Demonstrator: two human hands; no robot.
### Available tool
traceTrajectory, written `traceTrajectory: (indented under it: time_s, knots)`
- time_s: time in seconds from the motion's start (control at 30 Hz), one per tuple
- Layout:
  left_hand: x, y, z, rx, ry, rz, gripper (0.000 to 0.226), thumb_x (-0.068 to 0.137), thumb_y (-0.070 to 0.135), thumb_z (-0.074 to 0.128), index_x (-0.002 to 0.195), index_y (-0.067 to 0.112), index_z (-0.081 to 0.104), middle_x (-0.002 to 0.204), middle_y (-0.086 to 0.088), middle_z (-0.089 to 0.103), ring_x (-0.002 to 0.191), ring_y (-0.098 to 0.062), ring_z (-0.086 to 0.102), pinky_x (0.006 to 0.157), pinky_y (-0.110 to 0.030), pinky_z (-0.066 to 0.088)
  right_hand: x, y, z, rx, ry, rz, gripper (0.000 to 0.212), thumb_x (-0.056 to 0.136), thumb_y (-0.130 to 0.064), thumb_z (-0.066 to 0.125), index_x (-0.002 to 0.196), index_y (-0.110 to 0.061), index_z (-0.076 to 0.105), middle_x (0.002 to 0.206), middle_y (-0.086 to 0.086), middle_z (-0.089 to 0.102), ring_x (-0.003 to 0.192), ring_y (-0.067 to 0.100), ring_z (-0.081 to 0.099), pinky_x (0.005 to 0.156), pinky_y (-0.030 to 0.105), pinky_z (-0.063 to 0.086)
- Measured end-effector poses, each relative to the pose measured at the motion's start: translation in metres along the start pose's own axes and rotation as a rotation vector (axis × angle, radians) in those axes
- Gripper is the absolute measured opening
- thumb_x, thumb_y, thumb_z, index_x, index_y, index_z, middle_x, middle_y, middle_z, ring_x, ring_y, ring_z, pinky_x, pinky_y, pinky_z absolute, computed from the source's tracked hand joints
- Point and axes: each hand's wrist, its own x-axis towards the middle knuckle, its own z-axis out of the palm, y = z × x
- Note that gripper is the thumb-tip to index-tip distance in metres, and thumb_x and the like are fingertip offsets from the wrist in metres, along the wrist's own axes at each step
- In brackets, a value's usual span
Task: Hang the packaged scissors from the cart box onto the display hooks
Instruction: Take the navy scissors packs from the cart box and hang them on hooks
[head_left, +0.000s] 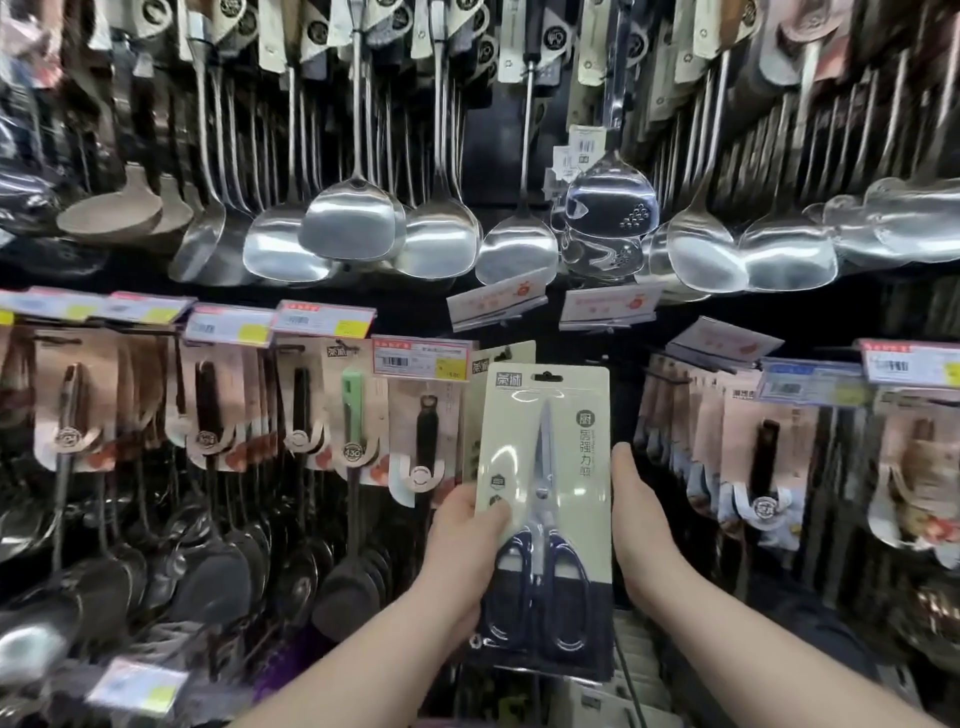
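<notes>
**Shop display wall hung with kitchenware**

Along the wall's top, shiny steel spatulas are hung, with carded utensils in a row below. A cream card blister pack of dark-handled steel scissors is held upright before the middle of the lower row. Its left edge is pinched by the left hand, thumb on its front. The right hand is laid against the right edge, fingers straight and together.

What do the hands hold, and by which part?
The packaged scissors, upright. The left hand pinches the left edge, thumb on the front; the right hand lies against the right edge, and its grip cannot be told.
</notes>
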Motion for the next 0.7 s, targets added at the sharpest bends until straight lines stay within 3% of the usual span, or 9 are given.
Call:
traceTrajectory:
  time_s: [0.13,0.27,0.43,0.6,0.7]
  knots:
    - [0.01,0.003,0.013,-0.079,0.0,-0.031,0.025,0.088,-0.003,0.047,0.106,-0.002,0.064,0.097,-0.023,0.073,0.091,-0.039,0.071,0.074,-0.044,0.06,0.001,0.0,0.002,-0.142,0.033,-0.143,0.013,0.094,-0.026,0.052,0.102,-0.02,0.06,0.106,-0.001,0.068,0.095,0.016,0.064,0.086,0.034,0.051]
    - [0.018,0.01,0.015,-0.13,0.0,-0.043,0.026,0.091,-0.003,0.045,0.108,-0.001,0.064,0.097,-0.022,0.073,0.08,-0.032,0.072,0.059,-0.033,0.058,0.008,-0.009,0.006,-0.189,0.039,-0.216,0.01,0.094,-0.025,0.052,0.101,-0.021,0.057,0.104,-0.003,0.066,0.095,0.014,0.062,0.085,0.033,0.05]
    - [0.024,0.017,0.011,-0.16,0.009,-0.026,0.022,0.093,-0.001,0.046,0.106,0.005,0.063,0.094,-0.02,0.073,0.074,-0.029,0.072,0.062,-0.036,0.06,0.021,-0.013,0.012,-0.189,0.011,-0.246,0.015,0.094,-0.024,0.053,0.107,-0.018,0.059,0.104,-0.003,0.065,0.096,0.015,0.062,0.08,0.028,0.048]
    - [0.03,0.019,0.007,-0.139,0.032,-0.009,0.015,0.095,0.002,0.047,0.1,0.006,0.06,0.089,-0.017,0.071,0.072,-0.028,0.07,0.065,-0.037,0.059,0.032,-0.012,0.02,-0.142,-0.006,-0.231,0.01,0.094,-0.024,0.053,0.1,-0.018,0.06,0.099,-0.001,0.067,0.09,0.016,0.064,0.076,0.029,0.05]
    - [0.034,0.02,0.004,-0.138,0.052,-0.004,0.013,0.095,0.002,0.048,0.1,0.007,0.058,0.09,-0.016,0.07,0.07,-0.025,0.069,0.058,-0.033,0.056,0.036,-0.012,0.024,-0.13,-0.016,-0.232,0.006,0.095,-0.023,0.052,0.096,-0.02,0.058,0.091,-0.008,0.064,0.083,0.007,0.061,0.065,0.02,0.046]
